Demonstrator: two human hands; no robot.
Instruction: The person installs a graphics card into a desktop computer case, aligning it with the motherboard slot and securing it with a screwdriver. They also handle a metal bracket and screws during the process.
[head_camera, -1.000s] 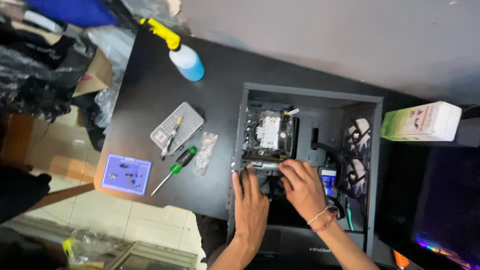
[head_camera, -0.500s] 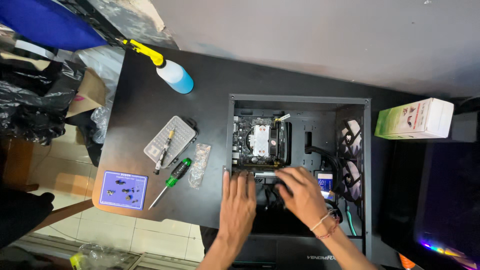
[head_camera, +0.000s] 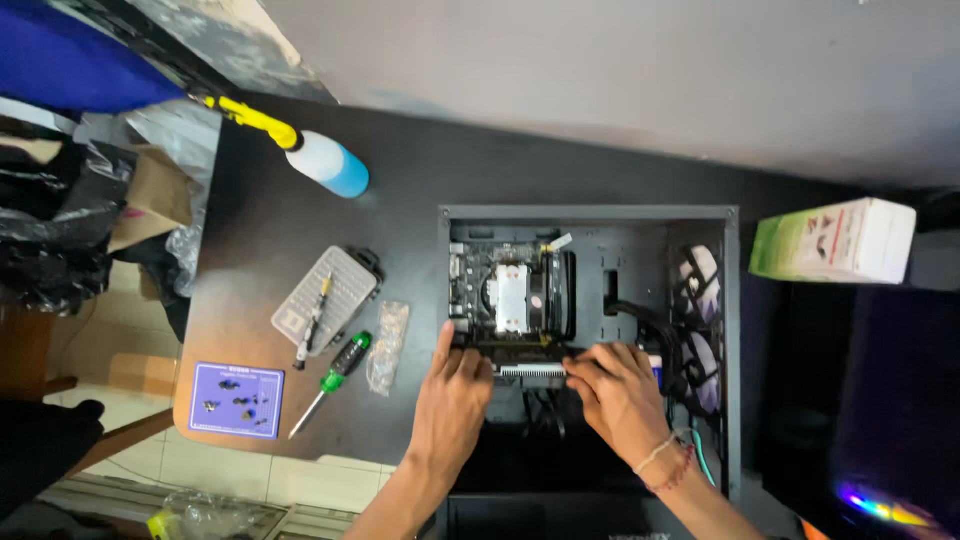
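We lean over an open computer case (head_camera: 590, 214), our left hand (head_camera: 452, 395) and right hand (head_camera: 618, 392) apart, each gripping one end of the card (head_camera: 528, 371) between them; a green screwdriver (head_camera: 332, 380) lies left of our left hand.

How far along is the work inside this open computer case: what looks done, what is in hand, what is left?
Done: the cooler sits on the board inside the open case. In hand: left hand and right hand both grip the long card below it. Left: the green-handled screwdriver and the small bag lie untouched on the table.
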